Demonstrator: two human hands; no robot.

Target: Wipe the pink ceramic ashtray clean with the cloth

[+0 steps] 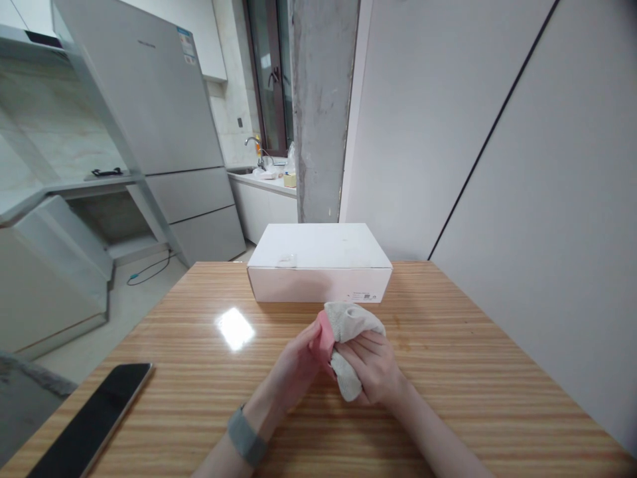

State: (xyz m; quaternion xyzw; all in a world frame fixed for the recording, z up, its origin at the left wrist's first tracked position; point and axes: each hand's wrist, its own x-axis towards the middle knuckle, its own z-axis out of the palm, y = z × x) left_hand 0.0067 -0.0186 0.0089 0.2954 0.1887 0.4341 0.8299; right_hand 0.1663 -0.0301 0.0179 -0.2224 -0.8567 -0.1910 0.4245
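My left hand, with a grey band on its wrist, is closed around a pink object whose kind I cannot make out. My right hand grips a light grey cloth and presses it against the right side of the pink object. Part of the cloth hangs out below the right fingers. Both hands are together above the wooden table, in front of a white box. The cloth and fingers hide much of the pink object.
A black phone lies at the table's left edge. The closed white box stands at the far edge. Beyond are a grey fridge, a sink counter and a concrete pillar. A white wall runs along the right.
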